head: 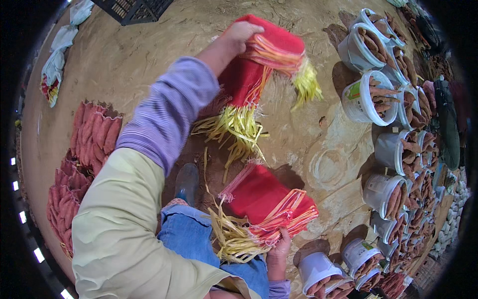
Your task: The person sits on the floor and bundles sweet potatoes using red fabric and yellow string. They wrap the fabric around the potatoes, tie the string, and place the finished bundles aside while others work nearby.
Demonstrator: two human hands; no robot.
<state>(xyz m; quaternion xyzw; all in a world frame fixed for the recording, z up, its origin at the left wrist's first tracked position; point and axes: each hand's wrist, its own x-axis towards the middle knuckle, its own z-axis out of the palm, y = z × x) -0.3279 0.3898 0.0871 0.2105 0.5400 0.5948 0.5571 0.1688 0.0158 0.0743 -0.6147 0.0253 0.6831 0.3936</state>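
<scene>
My left hand [241, 35], at the upper middle, grips a folded stack of red mesh bags [282, 41] with orange striped edges and yellow tie ribbons. Part of this stack hangs down below the hand, its yellow ribbons [239, 127] dangling over the ground. Low in the view, my right hand [280, 248] holds a second folded bundle of red mesh bags [257, 190] by its striped edge, close to my knees. Yellow ribbons [239, 243] spill from that bundle over my jeans. The fingers under each bundle are partly hidden.
White plastic buckets [356, 99] of sweet potatoes stand in rows on the right. Filled red mesh bags of sweet potatoes [95, 130] stand on the left. A black plastic crate [130, 11] is at the top, and pale plastic bags [56, 61] lie at the upper left.
</scene>
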